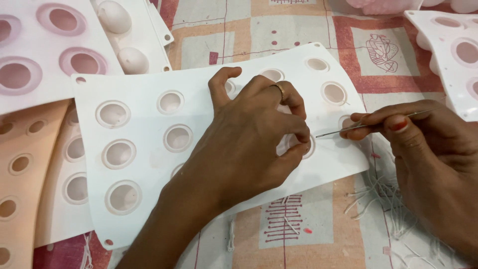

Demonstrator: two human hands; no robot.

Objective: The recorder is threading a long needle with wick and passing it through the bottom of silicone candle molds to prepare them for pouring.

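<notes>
A patterned cloth (298,30) covers the surface. The white silicone mould sheet with round cavities (144,164) lies centred, crowded by other moulds. Left hand (249,144) presses it, fingers curled; right hand (428,149) fingers pinch a thin metal needle tool (343,130) at the sheet's right edge.

Soft, even light is falling from above. Faint shadows are lying just under the fingers (294,130) on the white silicone mould sheet (149,154). Everything is staying sharp, without glare.

Left hand (249,134) flat on white mould sheet (149,164), fingers curled round one round hole; right hand (428,149) pinches thin metal needle (368,123), tip just beside that hole, white trimmings (378,197) near.
</notes>
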